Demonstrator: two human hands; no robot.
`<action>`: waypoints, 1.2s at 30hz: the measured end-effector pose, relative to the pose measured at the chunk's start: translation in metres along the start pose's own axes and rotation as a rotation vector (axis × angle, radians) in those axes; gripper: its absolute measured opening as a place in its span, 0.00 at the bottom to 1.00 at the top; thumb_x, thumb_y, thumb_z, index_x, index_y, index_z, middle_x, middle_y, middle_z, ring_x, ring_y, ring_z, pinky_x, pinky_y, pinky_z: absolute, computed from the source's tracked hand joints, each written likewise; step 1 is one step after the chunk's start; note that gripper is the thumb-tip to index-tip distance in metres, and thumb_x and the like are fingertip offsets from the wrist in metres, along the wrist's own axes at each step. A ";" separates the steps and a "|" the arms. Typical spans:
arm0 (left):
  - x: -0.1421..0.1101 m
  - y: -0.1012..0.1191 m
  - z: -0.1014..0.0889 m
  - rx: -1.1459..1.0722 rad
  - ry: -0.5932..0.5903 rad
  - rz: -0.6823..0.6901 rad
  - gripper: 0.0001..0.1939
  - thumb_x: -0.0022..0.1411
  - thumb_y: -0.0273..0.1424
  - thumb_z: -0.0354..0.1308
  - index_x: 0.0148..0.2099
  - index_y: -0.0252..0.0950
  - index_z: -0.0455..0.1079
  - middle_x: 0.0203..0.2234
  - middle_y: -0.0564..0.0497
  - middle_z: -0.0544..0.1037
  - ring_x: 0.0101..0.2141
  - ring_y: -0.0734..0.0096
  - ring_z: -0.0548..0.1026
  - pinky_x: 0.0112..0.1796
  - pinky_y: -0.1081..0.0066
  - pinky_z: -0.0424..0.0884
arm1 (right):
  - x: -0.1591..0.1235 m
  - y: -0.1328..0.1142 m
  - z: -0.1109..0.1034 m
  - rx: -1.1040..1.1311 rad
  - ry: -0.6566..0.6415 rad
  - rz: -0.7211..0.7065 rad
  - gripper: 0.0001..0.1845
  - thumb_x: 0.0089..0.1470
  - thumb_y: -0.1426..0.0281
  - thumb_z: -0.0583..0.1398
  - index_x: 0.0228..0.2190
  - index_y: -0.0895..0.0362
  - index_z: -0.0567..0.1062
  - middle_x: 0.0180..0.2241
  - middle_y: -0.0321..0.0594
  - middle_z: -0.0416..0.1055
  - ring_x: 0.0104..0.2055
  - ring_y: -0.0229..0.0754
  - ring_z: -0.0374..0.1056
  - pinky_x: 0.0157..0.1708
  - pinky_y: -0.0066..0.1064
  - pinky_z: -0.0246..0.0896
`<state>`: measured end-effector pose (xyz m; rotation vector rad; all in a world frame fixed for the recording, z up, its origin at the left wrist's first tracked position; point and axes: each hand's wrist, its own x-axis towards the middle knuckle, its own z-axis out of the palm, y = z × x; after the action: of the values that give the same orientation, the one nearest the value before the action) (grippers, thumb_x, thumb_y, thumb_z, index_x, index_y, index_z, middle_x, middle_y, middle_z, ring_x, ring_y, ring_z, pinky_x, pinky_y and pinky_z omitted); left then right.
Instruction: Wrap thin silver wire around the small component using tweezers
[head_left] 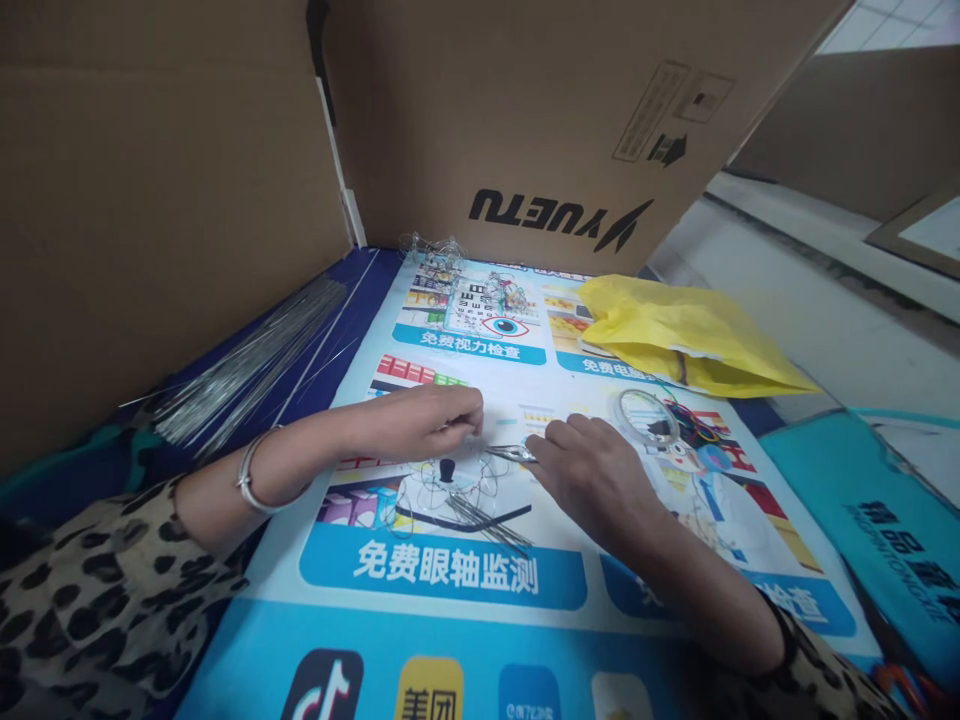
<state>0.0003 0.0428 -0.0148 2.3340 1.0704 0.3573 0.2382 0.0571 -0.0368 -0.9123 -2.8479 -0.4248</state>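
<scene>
My right hand (pixel 596 475) is closed around a pair of pliers (pixel 510 453), whose slim metal jaws point left toward my other hand. Just beyond the jaw tips, my left hand (pixel 435 420) is closed in a pinch; whatever is between its fingers is too small or hidden to make out. Below both hands, thin looped wires (pixel 480 480) lie on the printed sheet (pixel 360 625). A small bunch of short straight wires (pixel 487 520) rests there too.
Long straight wires (pixel 247 365) lie at the left. Tangled wire pieces (pixel 514 295) sit farther back. A yellow bag (pixel 690 325), a clear ring-shaped coil (pixel 646 417) and coloured strands (pixel 697 420) are at the right. Cardboard walls (pixel 480 110) enclose the back and left.
</scene>
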 end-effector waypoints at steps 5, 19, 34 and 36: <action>-0.001 -0.002 -0.001 0.010 0.029 0.009 0.06 0.60 0.24 0.43 0.37 0.34 0.61 0.32 0.52 0.70 0.31 0.74 0.66 0.33 0.75 0.61 | 0.001 0.001 -0.002 0.044 -0.008 0.004 0.08 0.55 0.69 0.55 0.26 0.55 0.72 0.25 0.38 0.67 0.30 0.41 0.56 0.31 0.32 0.41; -0.001 0.009 0.001 0.172 0.106 -0.073 0.06 0.56 0.24 0.45 0.34 0.35 0.62 0.28 0.53 0.70 0.27 0.74 0.65 0.27 0.75 0.57 | 0.006 -0.009 -0.010 0.189 -0.014 0.141 0.12 0.56 0.63 0.55 0.28 0.56 0.74 0.28 0.40 0.68 0.33 0.41 0.59 0.33 0.31 0.45; 0.001 0.014 0.003 0.184 0.065 -0.145 0.04 0.59 0.26 0.44 0.33 0.35 0.59 0.27 0.53 0.69 0.26 0.74 0.65 0.26 0.74 0.56 | 0.010 -0.018 -0.016 0.043 -0.070 0.088 0.08 0.54 0.66 0.58 0.26 0.54 0.73 0.26 0.38 0.69 0.31 0.42 0.59 0.30 0.33 0.41; 0.002 0.012 0.005 0.195 0.059 -0.134 0.05 0.60 0.27 0.43 0.33 0.36 0.58 0.27 0.52 0.68 0.27 0.73 0.65 0.27 0.73 0.57 | 0.009 -0.017 -0.015 0.037 -0.062 0.085 0.08 0.53 0.66 0.58 0.26 0.55 0.73 0.26 0.38 0.69 0.31 0.42 0.59 0.29 0.33 0.41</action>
<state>0.0110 0.0361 -0.0122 2.4169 1.3353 0.2829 0.2215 0.0447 -0.0242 -1.0536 -2.8485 -0.3390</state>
